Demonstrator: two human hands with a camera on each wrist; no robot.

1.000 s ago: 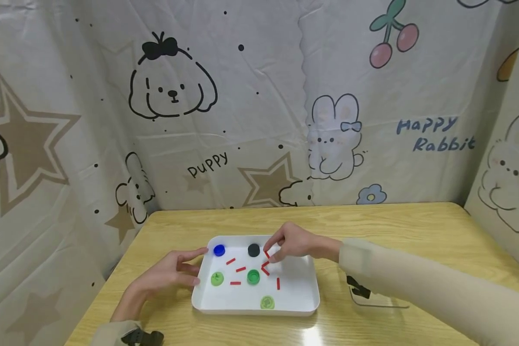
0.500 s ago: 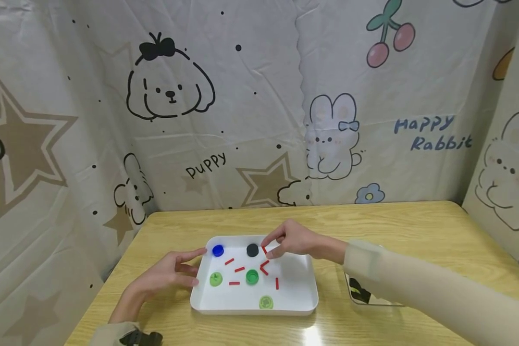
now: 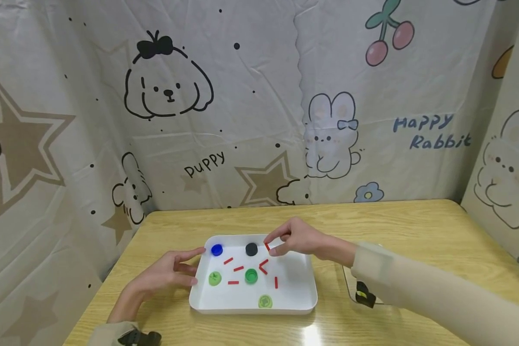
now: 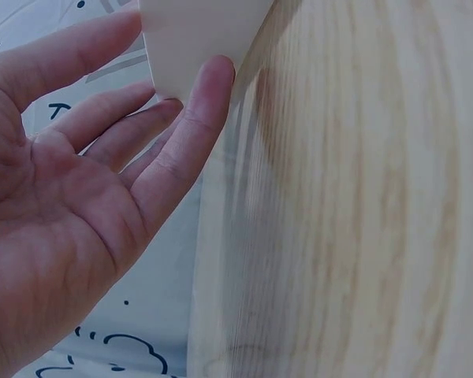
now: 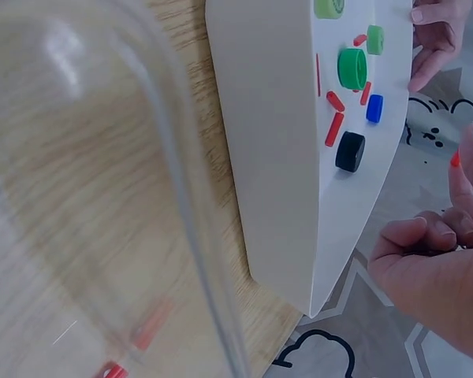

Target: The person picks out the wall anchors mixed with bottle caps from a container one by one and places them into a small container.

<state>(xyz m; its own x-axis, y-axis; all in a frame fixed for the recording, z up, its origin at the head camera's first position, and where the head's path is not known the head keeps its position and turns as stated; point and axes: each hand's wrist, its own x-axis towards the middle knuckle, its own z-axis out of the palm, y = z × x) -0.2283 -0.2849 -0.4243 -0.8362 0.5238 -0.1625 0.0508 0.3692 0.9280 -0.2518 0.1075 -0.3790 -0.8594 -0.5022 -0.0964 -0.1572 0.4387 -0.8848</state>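
Observation:
My right hand (image 3: 300,236) pinches a small red stick (image 3: 267,246) between thumb and index finger, above the back of a white tray (image 3: 294,290). The stick's red end also shows at the fingertips in the right wrist view. At the tray's left side, my left hand (image 3: 166,273) touches the rim with spread fingers. On the tray lie a blue cap (image 3: 216,250), a black cap (image 3: 251,249), a green cap (image 3: 251,276) and two light green caps (image 3: 215,278). Several red sticks (image 3: 233,282) are scattered among them; two (image 3: 263,265) form a V near the middle.
A clear plastic container (image 5: 181,173) stands on the wooden table (image 3: 393,221) right of the tray, partly hidden by my right sleeve (image 3: 415,283). Red pieces (image 5: 151,323) show through it. A patterned cloth (image 3: 259,120) hangs behind the table.
My right hand, pinching the red stick, has moved slightly back and up, away from the V of sticks. The left hand stays at the tray's rim.

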